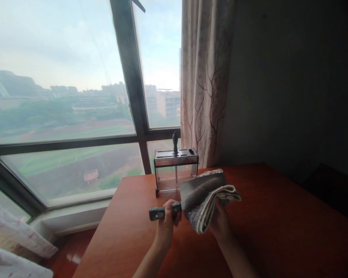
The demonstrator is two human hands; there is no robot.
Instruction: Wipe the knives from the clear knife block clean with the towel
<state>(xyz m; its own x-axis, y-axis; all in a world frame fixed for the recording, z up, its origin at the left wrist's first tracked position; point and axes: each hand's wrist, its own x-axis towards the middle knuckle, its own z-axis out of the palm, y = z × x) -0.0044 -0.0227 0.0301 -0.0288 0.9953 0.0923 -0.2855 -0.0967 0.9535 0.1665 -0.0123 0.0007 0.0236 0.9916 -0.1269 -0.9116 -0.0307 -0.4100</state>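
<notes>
A cleaver (198, 192) with a wide grey blade is held above the table, its blade pointing right. My left hand (168, 218) is closed around its black riveted handle. A folded grey cloth (204, 216) wraps about the blade, with layers behind and in front of it. Under and behind the cloth is my right hand (220, 222), closed on it; most of its fingers are hidden. Just beyond the blade, a clear knife block (176, 154) with a slotted top stands on the table, and a dark-handled tool (175, 143) is upright in it.
The reddish-brown wooden table (127, 216) spreads beneath my hands. Behind it are a large window (137, 137) on the left and a patterned curtain (204, 85). A dark wall (292, 85) fills the right side. A white patterned cloth (14, 255) hangs at lower left.
</notes>
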